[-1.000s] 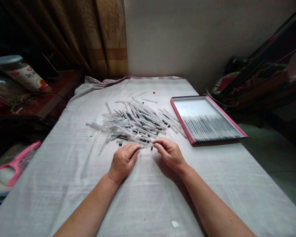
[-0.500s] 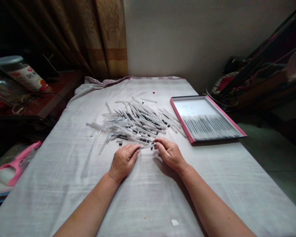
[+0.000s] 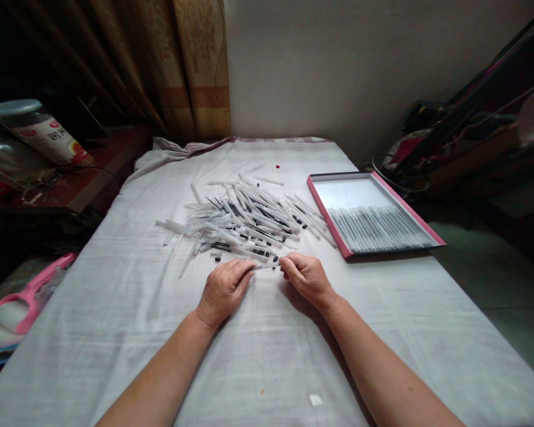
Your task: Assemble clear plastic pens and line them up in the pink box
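Between my hands stretches a slim, translucent pen barrel (image 3: pixel 266 266), held roughly level just above the cloth. My left hand (image 3: pixel 225 289) is closed around its left end. The fingertips of my right hand (image 3: pixel 306 276) pinch its right end; any small part inside that pinch is hidden. Just beyond lies a loose heap of pen parts (image 3: pixel 244 216), with clear barrels, dark refills and small black pieces mixed together. A few black caps or plugs (image 3: pixel 261 253) rest at the heap's near edge, close to my fingers.
To the right, a shallow pink-edged box lid (image 3: pixel 323 216) holds a row of pens (image 3: pixel 378 228). A small red piece (image 3: pixel 277 166) lies at the back of the white cloth (image 3: pixel 160 356), a white scrap (image 3: pixel 315 400) near the front. A jar (image 3: pixel 48 136) stands on the left side table.
My right fingers have closed further over the barrel's right end, covering the dark tip seen there before. My left hand has hardly moved.
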`<state>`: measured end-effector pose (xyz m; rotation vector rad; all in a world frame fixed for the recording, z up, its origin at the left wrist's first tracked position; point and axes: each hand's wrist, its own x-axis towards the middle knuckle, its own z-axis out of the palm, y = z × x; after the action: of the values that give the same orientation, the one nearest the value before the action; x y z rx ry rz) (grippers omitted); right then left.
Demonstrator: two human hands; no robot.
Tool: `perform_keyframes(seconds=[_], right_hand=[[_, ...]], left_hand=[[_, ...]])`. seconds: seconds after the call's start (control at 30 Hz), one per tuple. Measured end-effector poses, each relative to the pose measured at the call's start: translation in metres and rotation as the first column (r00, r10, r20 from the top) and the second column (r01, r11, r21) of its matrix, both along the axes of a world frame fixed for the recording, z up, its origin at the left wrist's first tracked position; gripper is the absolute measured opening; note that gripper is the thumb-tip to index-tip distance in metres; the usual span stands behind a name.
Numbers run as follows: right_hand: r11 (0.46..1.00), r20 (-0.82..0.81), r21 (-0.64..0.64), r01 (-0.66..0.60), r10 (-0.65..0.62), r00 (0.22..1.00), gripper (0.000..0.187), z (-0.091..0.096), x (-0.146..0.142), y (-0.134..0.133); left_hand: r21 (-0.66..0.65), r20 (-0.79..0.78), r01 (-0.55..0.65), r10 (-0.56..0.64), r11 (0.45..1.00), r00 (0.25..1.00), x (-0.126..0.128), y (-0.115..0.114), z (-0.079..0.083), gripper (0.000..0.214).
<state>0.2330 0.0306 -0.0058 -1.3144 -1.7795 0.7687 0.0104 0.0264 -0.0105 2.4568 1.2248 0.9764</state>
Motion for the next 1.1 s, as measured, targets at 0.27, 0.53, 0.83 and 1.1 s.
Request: perform_keyframes(seconds=[0.27, 0.53, 0.83, 1.1], right_hand=[[0.998, -0.157, -0.038, -0.047, 0.040, 0.987, 0.021, -0.006, 0.001, -0.001], [1.000, -0.052, 0.011, -0.023, 0.024, 0.998, 0.011, 0.003, -0.001, -0.002], [0.998, -0.019, -0.050, -0.049, 0.049, 0.999, 0.046, 0.002, 0.001, -0.001], [0.992, -0.262, -0.100, -0.075, 0.046, 0.964, 0.016, -0.004, 0.003, 0.000]], left_hand=[[-0.044, 0.067, -0.027, 0.030, 0.999, 0.997, 0.000, 0.001, 0.000, 0.019], [-0.013, 0.040, -0.027, 0.027, 1.000, 0.999, 0.000, 0.000, 0.000, 0.020], [-0.010, -0.004, 0.017, -0.017, 1.000, 1.000, 0.000, 0.000, 0.001, 0.020], [-0.044, 0.042, -0.010, 0.012, 0.999, 0.999, -0.001, 0.000, 0.000, 0.020]])
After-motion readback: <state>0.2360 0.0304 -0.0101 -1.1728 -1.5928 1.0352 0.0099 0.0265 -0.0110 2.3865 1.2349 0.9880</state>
